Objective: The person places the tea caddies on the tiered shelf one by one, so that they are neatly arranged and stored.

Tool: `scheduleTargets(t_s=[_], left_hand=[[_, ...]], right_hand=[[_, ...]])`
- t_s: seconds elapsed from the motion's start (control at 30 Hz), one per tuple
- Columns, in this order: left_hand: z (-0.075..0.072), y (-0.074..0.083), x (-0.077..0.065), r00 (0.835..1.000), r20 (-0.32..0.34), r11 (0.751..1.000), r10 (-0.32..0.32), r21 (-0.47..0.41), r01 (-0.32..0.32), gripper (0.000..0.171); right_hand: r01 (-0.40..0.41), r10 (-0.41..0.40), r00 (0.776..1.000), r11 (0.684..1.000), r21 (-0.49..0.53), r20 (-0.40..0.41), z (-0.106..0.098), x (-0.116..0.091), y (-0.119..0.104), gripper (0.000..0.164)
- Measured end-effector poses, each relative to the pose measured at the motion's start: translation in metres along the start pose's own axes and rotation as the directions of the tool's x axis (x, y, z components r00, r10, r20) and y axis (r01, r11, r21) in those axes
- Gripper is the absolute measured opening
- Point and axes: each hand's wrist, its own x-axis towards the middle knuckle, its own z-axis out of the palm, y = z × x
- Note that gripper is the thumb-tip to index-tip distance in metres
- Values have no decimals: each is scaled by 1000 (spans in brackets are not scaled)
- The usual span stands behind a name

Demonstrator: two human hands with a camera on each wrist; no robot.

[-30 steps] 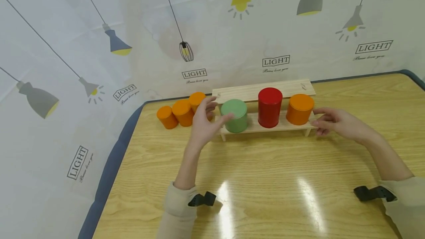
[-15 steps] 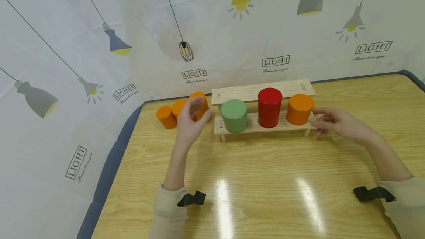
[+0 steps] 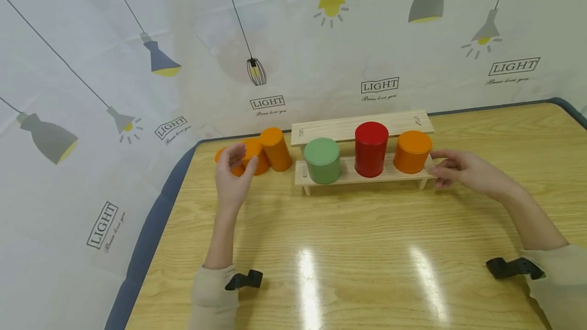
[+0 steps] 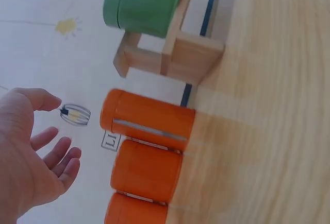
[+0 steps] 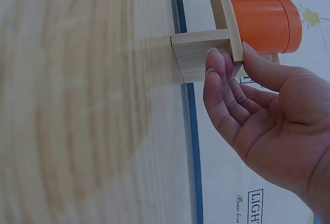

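Observation:
My left hand (image 3: 231, 182) is in the air over the left end of a row of three orange tins, holding nothing. Its thumb and fingers are spread in the left wrist view. Of these tins, the tall orange tin (image 3: 276, 150) stands nearest the shelf, the middle orange tin (image 4: 147, 170) beside it; the small orange tin (image 4: 136, 211) is partly hidden by the hand in the head view. My right hand (image 3: 472, 173) pinches the right end of a two-step wooden shelf (image 3: 350, 177), thumb on top, fingers below. Its lower step bears a green tin (image 3: 322, 162), a red tin (image 3: 370, 150) and an orange tin (image 3: 412, 153).
The shelf's upper step (image 3: 362, 126) is behind the tins, near the back edge of the wooden table (image 3: 357, 248). A white wall cloth (image 3: 312, 55) with printed lamps hangs behind. Dark padding (image 3: 147, 238) borders the table's left side.
My left hand has left the green tin and moved left, across the orange tins, to the small one. The right hand stays at the shelf's end.

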Motion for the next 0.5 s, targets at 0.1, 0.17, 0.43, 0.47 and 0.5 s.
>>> scheduleTargets(t_s=[0.1,0.17,0.43,0.47,0.5], left_hand=[[-9,-10,-1,1000,-26,999,5,34,-4,43],[-14,-16,-1,999,-40,998,-2,62,5,44],[-29,-35,1,991,-128,989,-50,134,67,44],[-31,-37,1,989,-136,988,-54,139,73,45],[-32,-39,1,988,-143,986,-58,144,79,46]], right_hand=[[3,-3,1000,1000,11,3,0,0,-1,56],[5,-6,1000,1000,16,3,0,0,-1,56],[1,-1,1000,1000,12,2,0,1,3,55],[1,-1,1000,1000,13,2,0,1,3,56],[1,-1,1000,1000,10,3,1,1,3,56]])
